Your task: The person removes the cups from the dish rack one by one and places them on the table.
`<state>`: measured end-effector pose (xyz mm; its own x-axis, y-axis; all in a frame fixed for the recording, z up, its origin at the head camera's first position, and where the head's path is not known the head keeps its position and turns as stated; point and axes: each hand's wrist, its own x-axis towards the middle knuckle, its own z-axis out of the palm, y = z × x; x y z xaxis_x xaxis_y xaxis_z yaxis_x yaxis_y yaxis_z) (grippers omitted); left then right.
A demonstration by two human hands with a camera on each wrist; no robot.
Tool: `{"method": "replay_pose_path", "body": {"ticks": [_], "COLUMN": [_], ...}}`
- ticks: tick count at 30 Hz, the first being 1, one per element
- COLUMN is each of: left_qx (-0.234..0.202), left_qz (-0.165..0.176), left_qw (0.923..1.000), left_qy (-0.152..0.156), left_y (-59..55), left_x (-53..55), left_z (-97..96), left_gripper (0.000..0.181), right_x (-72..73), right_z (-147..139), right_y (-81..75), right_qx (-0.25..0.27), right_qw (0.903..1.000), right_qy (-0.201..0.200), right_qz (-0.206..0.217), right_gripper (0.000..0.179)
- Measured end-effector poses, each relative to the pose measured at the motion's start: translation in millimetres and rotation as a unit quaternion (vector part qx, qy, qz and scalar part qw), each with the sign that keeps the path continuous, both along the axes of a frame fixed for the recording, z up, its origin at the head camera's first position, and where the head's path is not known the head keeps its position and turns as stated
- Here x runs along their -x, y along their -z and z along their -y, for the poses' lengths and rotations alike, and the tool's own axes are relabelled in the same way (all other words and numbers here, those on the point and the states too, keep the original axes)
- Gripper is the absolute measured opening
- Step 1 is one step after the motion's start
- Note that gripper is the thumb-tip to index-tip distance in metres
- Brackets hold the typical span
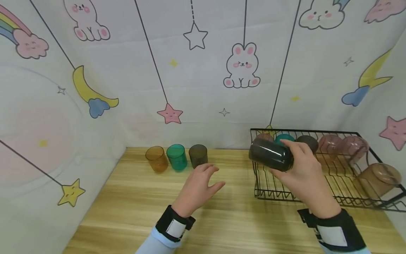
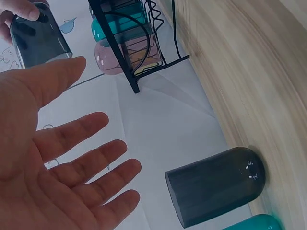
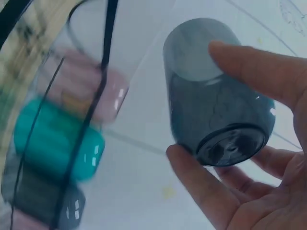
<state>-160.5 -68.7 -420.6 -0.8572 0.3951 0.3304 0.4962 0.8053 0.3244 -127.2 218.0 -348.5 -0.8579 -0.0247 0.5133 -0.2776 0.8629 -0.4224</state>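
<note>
Tilted on its side, a dark grey clear cup (image 1: 271, 154) is held by my right hand (image 1: 301, 176), thumb and fingers around its base end. It hangs over the left part of a black wire dish rack (image 1: 263, 194). My left hand (image 1: 198, 188) hovers over the table with fingers spread, holding nothing. Just beyond it a grey cup (image 1: 198, 156) stands upright, in a row with a teal cup (image 1: 177, 157) and an amber cup (image 1: 157, 159). The right wrist view shows the held cup's round base (image 3: 232, 144) between thumb and fingers.
Along the rack's back sit upturned cups: a teal one (image 1: 284, 137), a grey one (image 1: 307, 142) and pink ones (image 1: 353, 146). An amber mug (image 1: 379, 180) lies at the rack's right end. A printed cloth (image 1: 203, 88) hangs behind the wooden table (image 1: 133, 211).
</note>
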Motion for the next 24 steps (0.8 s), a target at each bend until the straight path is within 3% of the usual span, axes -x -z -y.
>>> {"method": "replay_pose_path", "body": {"ticks": [6, 11, 14, 18, 21, 24], "left_qx": [-0.022, -0.092, -0.164, -0.243, -0.264, -0.270], "left_qz": [0.025, 0.080, 0.114, 0.144, 0.150, 0.150], "left_qw": [0.9992, 0.9911, 0.9771, 0.9559, 0.9495, 0.9483], "left_qy": [-0.019, -0.053, -0.073, -0.082, -0.078, -0.075], "left_y": [-1.6, -2.8, -5.1, -9.2, -12.1, -14.5], "left_x": [-1.3, 0.4, 2.5, 5.1, 5.8, 7.2], "left_z": [0.8, 1.0, 1.3, 1.8, 1.3, 0.3], "left_gripper": [0.050, 0.058, 0.068, 0.073, 0.074, 0.073], "right_x": [4.0, 6.7, 7.1, 5.6, 4.9, 5.7], "right_z": [30, 51, 59, 68, 71, 73], "right_y": [13.5, 26.9, 34.1, 38.1, 39.0, 40.2], "right_qx": [0.060, 0.154, 0.226, 0.312, 0.361, 0.397], "right_qw": [0.9978, 0.9873, 0.9733, 0.9476, 0.9289, 0.9132], "right_qy": [-0.007, -0.016, -0.008, 0.006, 0.008, 0.004], "right_qz": [0.029, 0.034, 0.042, 0.068, 0.082, 0.094], "right_gripper": [0.081, 0.080, 0.082, 0.081, 0.078, 0.077]}}
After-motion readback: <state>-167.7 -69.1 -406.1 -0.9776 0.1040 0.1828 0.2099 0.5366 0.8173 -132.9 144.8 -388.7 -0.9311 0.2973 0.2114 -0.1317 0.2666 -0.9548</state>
